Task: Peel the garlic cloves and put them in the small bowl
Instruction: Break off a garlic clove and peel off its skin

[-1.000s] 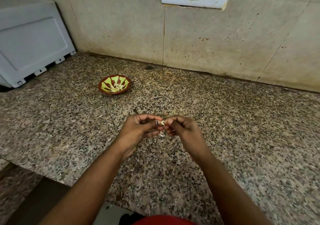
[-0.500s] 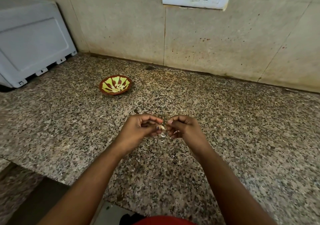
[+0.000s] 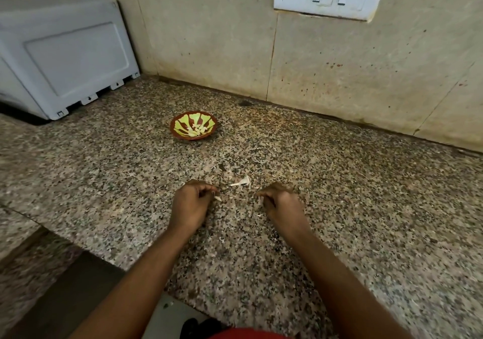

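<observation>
we are pinching a garlic clove in our left hand; our right hand is curling, contents unclear. small bowl sitting at twelve o'clock; the slippery clove risks dropping onto the desk.

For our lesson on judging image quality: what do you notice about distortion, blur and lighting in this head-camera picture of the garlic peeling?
Head view: wide-angle bending curves the countertop edge and wall joint; the forearms and frame edges are smeared, while the small bowl is fairly sharp; light is soft and warm, with no hard glare; what the left hand pinches is too small to make out.
</observation>
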